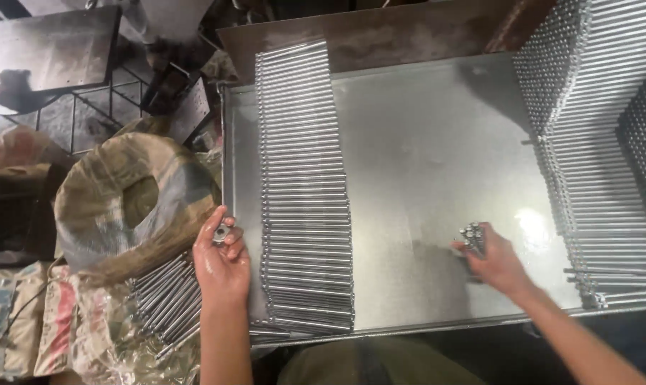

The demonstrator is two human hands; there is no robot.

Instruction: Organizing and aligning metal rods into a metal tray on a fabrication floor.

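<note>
My left hand [222, 260] is at the left edge of a shiny metal tray [423, 164], pinching a small metal nut [222, 232] between thumb and fingers. On the tray's right part, my right hand [495, 262] grips a small bundle of short metal rods [473, 237], ends pointing away from me. A long neat row of thin metal rods [305, 185] lies side by side on the tray's left part, just right of my left hand.
Large stacks of metal rods [601, 135] fill the tray's right side. A sack-wrapped ring-shaped bundle [134, 199] sits to the left, with more loose rods [167, 299] below it. A dark metal table [48, 46] stands at the far left.
</note>
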